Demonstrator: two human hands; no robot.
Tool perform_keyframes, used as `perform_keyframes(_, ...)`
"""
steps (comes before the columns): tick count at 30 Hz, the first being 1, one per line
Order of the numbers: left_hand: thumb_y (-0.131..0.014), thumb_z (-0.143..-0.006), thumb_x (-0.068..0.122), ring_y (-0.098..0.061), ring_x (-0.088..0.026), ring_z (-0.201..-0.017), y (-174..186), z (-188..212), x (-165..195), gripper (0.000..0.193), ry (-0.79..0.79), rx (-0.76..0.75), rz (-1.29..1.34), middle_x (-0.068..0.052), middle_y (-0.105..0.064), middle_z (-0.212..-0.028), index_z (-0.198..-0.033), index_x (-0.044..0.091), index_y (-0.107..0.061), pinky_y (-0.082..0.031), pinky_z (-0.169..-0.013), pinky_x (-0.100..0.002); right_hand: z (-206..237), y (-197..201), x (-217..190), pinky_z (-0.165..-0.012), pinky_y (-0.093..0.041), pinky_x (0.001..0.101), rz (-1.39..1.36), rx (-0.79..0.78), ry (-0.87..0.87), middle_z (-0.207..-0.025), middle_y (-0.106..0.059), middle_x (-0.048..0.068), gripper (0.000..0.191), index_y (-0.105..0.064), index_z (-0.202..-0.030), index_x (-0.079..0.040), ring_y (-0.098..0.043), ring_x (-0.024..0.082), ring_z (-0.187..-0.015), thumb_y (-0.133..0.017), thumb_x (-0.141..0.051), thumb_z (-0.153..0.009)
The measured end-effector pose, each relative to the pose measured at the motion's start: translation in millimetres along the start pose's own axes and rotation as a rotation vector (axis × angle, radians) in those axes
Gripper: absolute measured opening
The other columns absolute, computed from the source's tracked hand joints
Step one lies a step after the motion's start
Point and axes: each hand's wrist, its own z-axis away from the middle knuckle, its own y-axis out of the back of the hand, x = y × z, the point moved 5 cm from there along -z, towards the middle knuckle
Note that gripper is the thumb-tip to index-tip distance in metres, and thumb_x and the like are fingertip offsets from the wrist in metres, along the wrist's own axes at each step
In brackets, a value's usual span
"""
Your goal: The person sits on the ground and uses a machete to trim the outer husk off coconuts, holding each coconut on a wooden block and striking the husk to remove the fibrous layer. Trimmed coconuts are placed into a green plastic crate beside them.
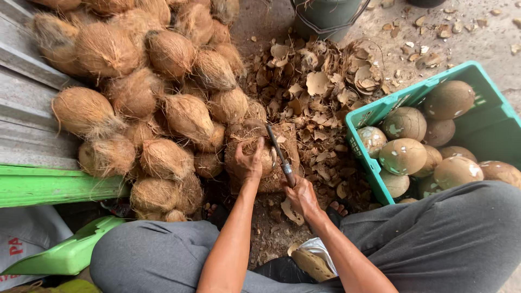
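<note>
My left hand [249, 161] presses down on a brown fibrous coconut [267, 160] that rests on a worn wooden block [282, 142] between my knees. My right hand [302, 196] grips the handle of a metal blade tool [278, 150], whose tip lies against the coconut just right of my left fingers. A large heap of husked, hairy coconuts [157, 87] sits to the left. On the right a teal plastic crate [380, 114] holds several peeled, smooth coconuts [402, 156].
Broken shell pieces [320, 87] litter the ground beyond the block. A dark bucket [325, 16] stands at the top. A grey corrugated sheet [24, 103], a green board [49, 187] and a light green plastic tray [70, 252] lie at the left.
</note>
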Motion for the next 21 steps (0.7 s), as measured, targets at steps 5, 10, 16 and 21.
perform_keyframes(5,-0.082,-0.083,0.056,-0.060,-0.018,-0.120,11.2,-9.5,-5.1,0.070,-0.228,-0.039,-0.160,-0.018,-0.068,-0.138,-0.132,0.006,-0.071,-0.039,-0.099,-0.044,2.2,-3.9,-7.5,-0.043,-0.045,0.0368,-0.094,0.067,0.241,-0.067,-0.066,0.004,0.034,-0.073,-0.096,-0.009,-0.057,0.014,-0.052,-0.046,-0.027,-0.105)
perform_keyframes(10,-0.071,-0.090,0.061,-0.062,-0.021,-0.096,2.6,-31.4,-38.8,0.059,-0.084,0.136,-0.362,-0.015,-0.069,-0.114,-0.116,0.009,-0.070,-0.050,-0.083,-0.043,9.8,3.3,-21.4,-0.052,-0.038,0.0399,0.047,0.059,0.137,-0.065,-0.050,0.012,0.027,-0.076,-0.099,-0.003,-0.041,0.019,-0.058,-0.061,-0.025,-0.105)
perform_keyframes(16,-0.053,-0.096,0.065,-0.055,-0.021,-0.069,-6.2,-28.0,-25.2,0.054,-0.044,0.095,-0.628,-0.007,-0.063,-0.086,-0.109,0.016,-0.073,-0.046,-0.056,-0.042,31.2,38.5,-51.6,-0.043,-0.048,0.0259,-0.220,0.071,0.206,-0.069,-0.066,-0.006,0.021,-0.075,-0.102,-0.006,-0.056,0.005,-0.051,-0.064,-0.024,-0.098)
perform_keyframes(21,-0.054,-0.094,0.064,-0.062,-0.016,-0.068,-10.6,-24.3,-23.2,0.056,0.071,0.062,-0.669,-0.003,-0.070,-0.090,-0.100,0.012,-0.073,-0.053,-0.056,-0.036,22.1,42.5,-38.7,-0.033,-0.040,0.0280,-0.385,0.123,0.238,-0.059,-0.055,0.002,0.039,-0.057,-0.079,-0.003,-0.047,0.011,-0.041,-0.067,-0.031,-0.104)
